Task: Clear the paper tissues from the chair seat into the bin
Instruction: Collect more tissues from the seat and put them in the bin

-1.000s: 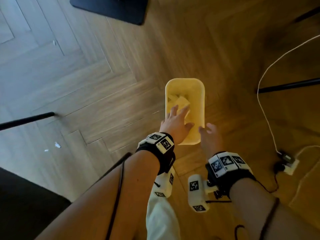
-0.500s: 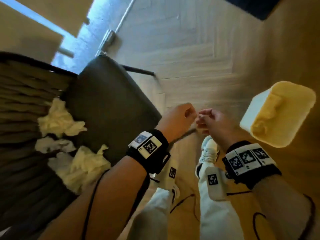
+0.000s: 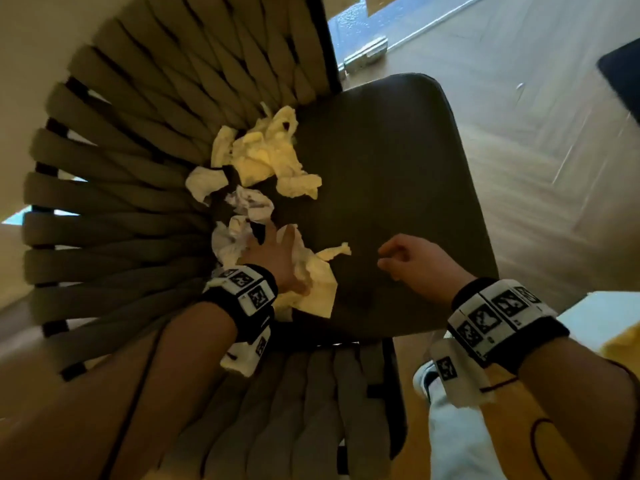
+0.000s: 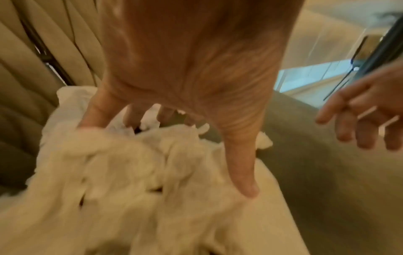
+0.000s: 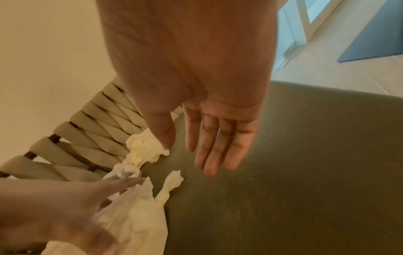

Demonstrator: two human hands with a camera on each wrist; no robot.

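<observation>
The paper tissues (image 3: 273,157) lie crumpled on the chair seat (image 3: 398,202), bunched along the seat edge that meets the woven backrest (image 3: 145,174); the half of the seat away from the backrest is bare. The left hand (image 3: 277,261) rests on the nearest wad of tissue (image 3: 311,282), fingers spread and straight across the paper, so its grip is apart and nothing is yet enclosed. The right hand (image 3: 412,261) hovers above bare seat, well apart from the tissues; its fingers look extended and relaxed in the right wrist view, and it holds nothing. The bin (image 3: 616,337) shows only as a pale corner past the seat edge nearest the person, beside the right forearm. The step in hand is judged to be the gathering of the next load, and several wads are left to clear. Risks from this position: tissue is light and loosely folded, so a one-handed closure may take only the top layer and shed the rest on the seat or the floor. Pieces touching the backrest may slip into the gaps between its straps if pushed toward it. A twisted strip (image 3: 334,252) lies beside the near wad and may be missed. Carrying an oversized handful across the seat edge to the bin may drop fragments short of the opening.
</observation>
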